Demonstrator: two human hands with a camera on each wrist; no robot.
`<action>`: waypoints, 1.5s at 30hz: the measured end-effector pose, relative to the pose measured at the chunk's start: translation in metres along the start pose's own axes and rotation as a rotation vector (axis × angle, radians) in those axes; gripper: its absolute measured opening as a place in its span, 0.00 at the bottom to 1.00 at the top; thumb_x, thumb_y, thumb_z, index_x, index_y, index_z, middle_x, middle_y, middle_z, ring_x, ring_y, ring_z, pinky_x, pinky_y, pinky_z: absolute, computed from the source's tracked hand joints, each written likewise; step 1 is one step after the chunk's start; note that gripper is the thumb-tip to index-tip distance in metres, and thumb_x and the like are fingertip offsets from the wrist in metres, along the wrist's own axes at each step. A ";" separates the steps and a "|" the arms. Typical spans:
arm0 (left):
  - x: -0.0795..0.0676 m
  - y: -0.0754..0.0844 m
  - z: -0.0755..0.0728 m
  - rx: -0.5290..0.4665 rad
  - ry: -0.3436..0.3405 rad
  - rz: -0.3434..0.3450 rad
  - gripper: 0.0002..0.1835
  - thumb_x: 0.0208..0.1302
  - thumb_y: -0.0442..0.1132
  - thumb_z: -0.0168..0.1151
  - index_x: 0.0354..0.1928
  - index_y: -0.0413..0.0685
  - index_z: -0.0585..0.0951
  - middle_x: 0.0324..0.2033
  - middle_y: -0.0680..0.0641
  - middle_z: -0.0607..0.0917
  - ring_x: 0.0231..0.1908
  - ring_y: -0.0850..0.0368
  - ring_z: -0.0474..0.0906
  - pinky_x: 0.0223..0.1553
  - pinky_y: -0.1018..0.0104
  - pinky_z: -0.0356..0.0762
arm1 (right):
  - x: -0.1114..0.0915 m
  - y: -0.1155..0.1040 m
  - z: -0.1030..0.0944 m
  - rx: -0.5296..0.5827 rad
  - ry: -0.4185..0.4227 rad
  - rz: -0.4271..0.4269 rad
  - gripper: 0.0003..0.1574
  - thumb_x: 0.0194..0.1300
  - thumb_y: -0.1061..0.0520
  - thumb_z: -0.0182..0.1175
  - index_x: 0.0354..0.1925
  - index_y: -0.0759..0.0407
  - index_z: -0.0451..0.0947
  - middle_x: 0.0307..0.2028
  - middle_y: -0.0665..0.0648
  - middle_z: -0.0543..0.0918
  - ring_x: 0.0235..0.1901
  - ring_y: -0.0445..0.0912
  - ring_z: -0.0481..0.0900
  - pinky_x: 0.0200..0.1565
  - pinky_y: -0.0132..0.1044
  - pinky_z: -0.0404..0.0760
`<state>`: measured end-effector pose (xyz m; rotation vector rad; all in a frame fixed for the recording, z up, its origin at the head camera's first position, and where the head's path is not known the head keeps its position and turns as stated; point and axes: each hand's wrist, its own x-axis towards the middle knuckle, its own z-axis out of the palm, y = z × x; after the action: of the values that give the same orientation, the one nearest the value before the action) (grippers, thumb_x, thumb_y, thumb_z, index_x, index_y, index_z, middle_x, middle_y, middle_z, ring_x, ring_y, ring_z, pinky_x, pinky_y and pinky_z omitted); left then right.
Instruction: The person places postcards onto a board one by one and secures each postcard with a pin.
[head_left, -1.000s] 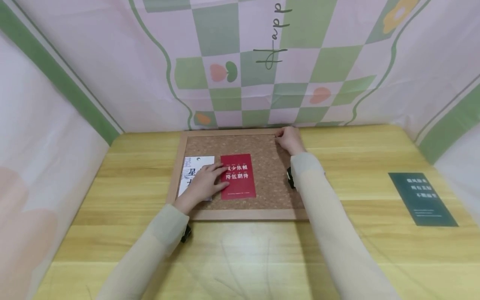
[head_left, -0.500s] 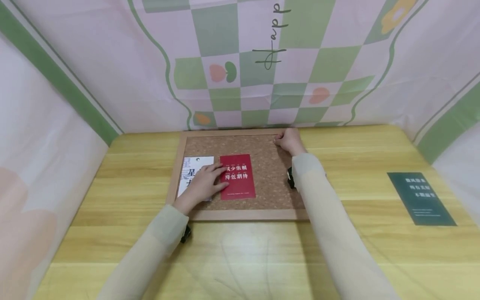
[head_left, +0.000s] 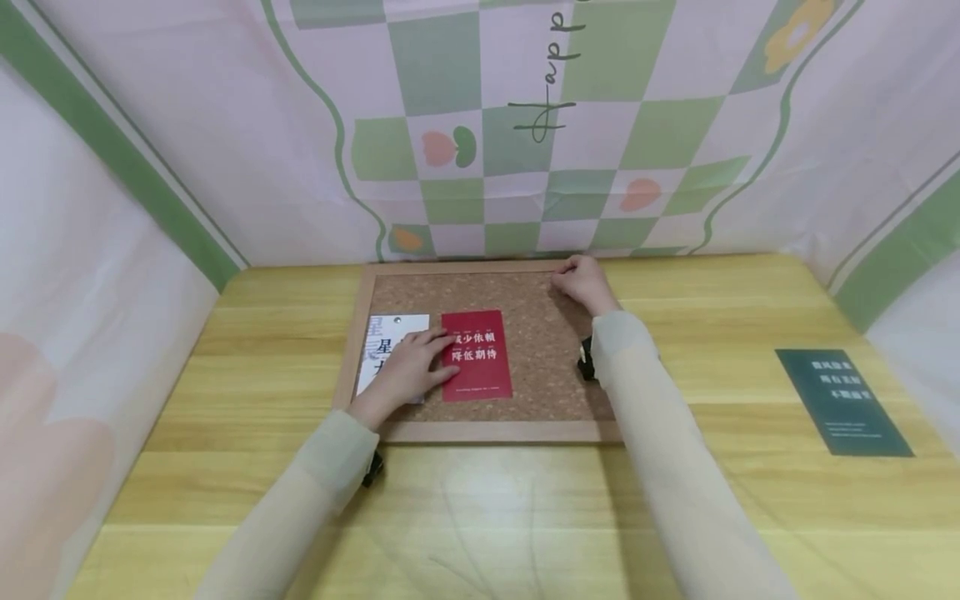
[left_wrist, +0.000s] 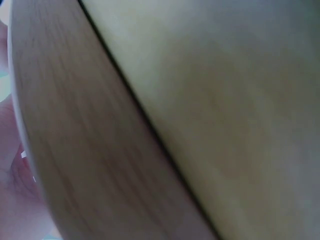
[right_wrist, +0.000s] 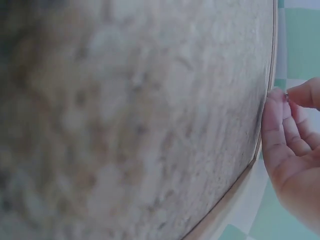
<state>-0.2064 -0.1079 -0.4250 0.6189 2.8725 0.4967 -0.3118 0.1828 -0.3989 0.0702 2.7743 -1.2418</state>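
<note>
A wood-framed cork board (head_left: 540, 358) lies on the table. My left hand (head_left: 408, 367) rests across a white card (head_left: 375, 354) with dark characters, its fingertips touching a red card (head_left: 480, 375) beside it. At the board's upper right corner, my right hand (head_left: 587, 286) pinches a small thumbtack (right_wrist: 286, 96) between thumb and forefinger; only a tiny glint of it shows in the right wrist view. A silver tack (head_left: 397, 320) sits at the top of the white card. The left wrist view mostly holds the board's frame (left_wrist: 90, 125), with part of the hand behind it.
A dark green card (head_left: 843, 402) with white writing lies on the wooden table (head_left: 480, 517) to the right. Behind the board hangs a patterned cloth (head_left: 517, 142), close to its far edge. More cloth stands at both sides.
My right wrist has shifted slightly to the right, while the fingertips stay by the upper right corner. The left hand and the cards have kept their places.
</note>
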 end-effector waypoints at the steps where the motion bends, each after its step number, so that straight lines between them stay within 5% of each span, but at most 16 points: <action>1: 0.000 0.000 0.000 -0.001 0.000 0.001 0.32 0.66 0.54 0.57 0.68 0.49 0.67 0.70 0.43 0.65 0.68 0.40 0.63 0.70 0.47 0.60 | -0.001 0.000 -0.001 0.013 -0.001 0.000 0.16 0.65 0.59 0.52 0.45 0.69 0.75 0.36 0.59 0.77 0.34 0.46 0.74 0.37 0.33 0.74; 6: 0.000 0.002 -0.001 -0.002 0.002 0.000 0.32 0.66 0.54 0.57 0.68 0.49 0.67 0.70 0.43 0.65 0.68 0.40 0.62 0.70 0.48 0.59 | -0.002 -0.001 -0.003 0.107 -0.028 0.005 0.20 0.66 0.59 0.50 0.51 0.71 0.75 0.41 0.61 0.80 0.28 0.35 0.74 0.34 0.26 0.75; 10: -0.001 0.002 -0.001 -0.002 0.001 -0.001 0.32 0.66 0.54 0.57 0.68 0.49 0.67 0.70 0.43 0.65 0.68 0.41 0.62 0.70 0.48 0.59 | -0.005 -0.005 -0.006 0.137 -0.070 0.009 0.22 0.69 0.59 0.50 0.56 0.71 0.74 0.55 0.69 0.77 0.41 0.43 0.78 0.43 0.30 0.78; 17: -0.002 0.002 -0.001 -0.006 0.008 -0.004 0.32 0.66 0.54 0.57 0.68 0.48 0.68 0.70 0.43 0.65 0.68 0.41 0.62 0.70 0.47 0.59 | -0.012 -0.018 -0.009 0.106 -0.106 -0.039 0.22 0.68 0.55 0.56 0.56 0.66 0.77 0.60 0.65 0.75 0.57 0.52 0.73 0.57 0.42 0.73; 29: -0.001 0.002 0.001 -0.006 0.011 -0.002 0.32 0.66 0.54 0.57 0.68 0.48 0.67 0.70 0.43 0.65 0.68 0.41 0.62 0.70 0.47 0.59 | -0.020 -0.033 -0.005 0.250 -0.158 -0.036 0.24 0.67 0.53 0.58 0.58 0.63 0.76 0.58 0.64 0.79 0.53 0.47 0.80 0.59 0.40 0.77; 36: -0.002 0.003 0.001 -0.009 0.009 -0.003 0.32 0.66 0.54 0.57 0.68 0.48 0.67 0.70 0.43 0.65 0.68 0.41 0.62 0.70 0.47 0.59 | -0.023 -0.034 -0.004 0.272 -0.178 -0.036 0.24 0.68 0.55 0.57 0.59 0.64 0.75 0.57 0.64 0.80 0.43 0.35 0.82 0.53 0.32 0.81; 40: -0.002 0.003 0.002 -0.012 0.012 0.000 0.32 0.66 0.53 0.57 0.68 0.48 0.68 0.70 0.43 0.65 0.68 0.40 0.62 0.70 0.47 0.59 | -0.024 -0.034 -0.002 0.317 -0.207 -0.047 0.24 0.70 0.57 0.54 0.60 0.67 0.73 0.55 0.66 0.80 0.36 0.32 0.81 0.54 0.36 0.81; 45: -0.002 0.003 0.003 -0.013 0.021 0.005 0.32 0.66 0.53 0.58 0.68 0.47 0.68 0.70 0.42 0.66 0.68 0.40 0.63 0.69 0.46 0.60 | -0.024 -0.032 0.003 0.368 -0.247 -0.105 0.24 0.71 0.60 0.50 0.62 0.69 0.68 0.56 0.73 0.76 0.41 0.40 0.82 0.60 0.47 0.77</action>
<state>-0.2028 -0.1058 -0.4263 0.6232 2.8858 0.5247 -0.2908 0.1593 -0.3745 -0.1903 2.3415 -1.6487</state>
